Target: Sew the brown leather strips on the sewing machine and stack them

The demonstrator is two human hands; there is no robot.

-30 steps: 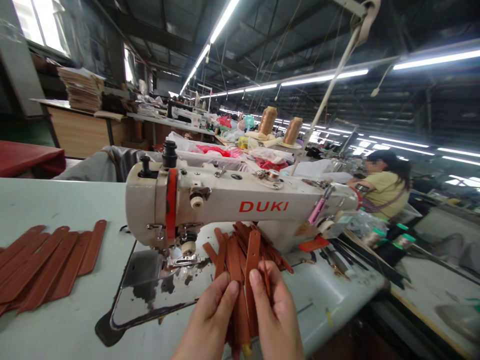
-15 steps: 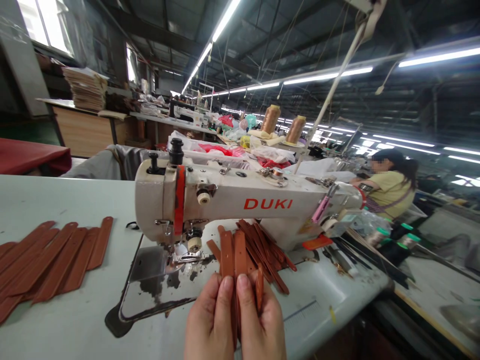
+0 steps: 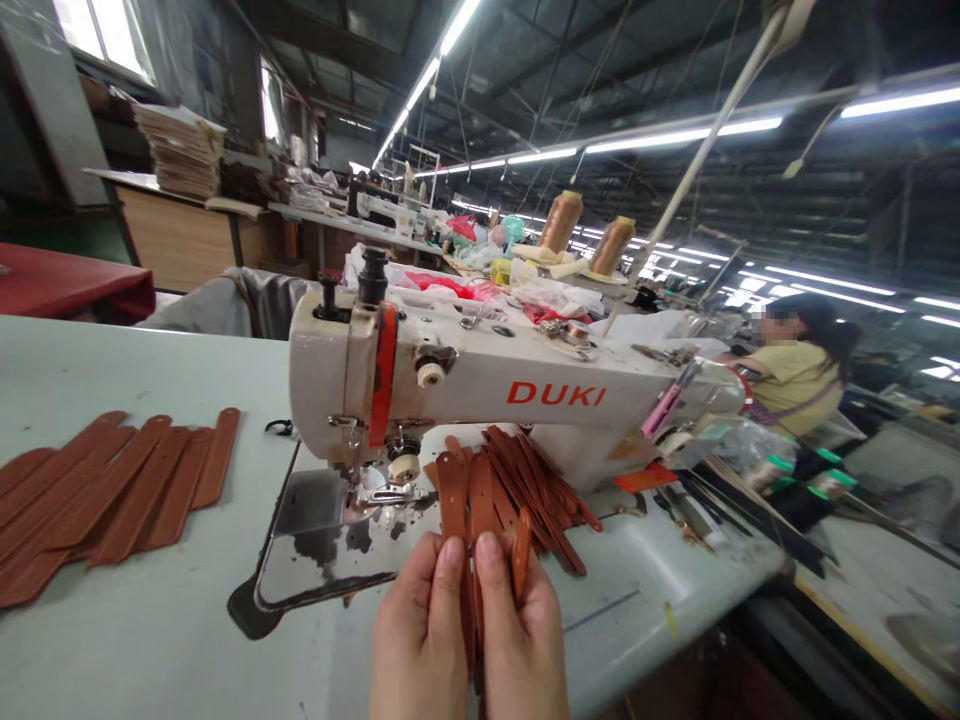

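A: In the head view, what is seen of containers?
B: Behind the sewing machine [image 3: 472,390], pale plastic bags [image 3: 559,292] are heaped; red material [image 3: 442,285] is seen among them, though whether it is enclosed cannot be told.
A: And the hands?
B: A brown strip [image 3: 452,495] is pinched by the closed left hand [image 3: 421,630]; a second strip [image 3: 481,495] is pinched just beside it by the closed right hand [image 3: 521,635].
A: Edges and room?
B: Beyond the hands, loose strips [image 3: 540,490] are heaped by the machine. Bare tabletop [image 3: 172,640] is left between the bed plate [image 3: 322,575] and the spread strips [image 3: 135,490]; on the right, the table is ended by a rounded corner.
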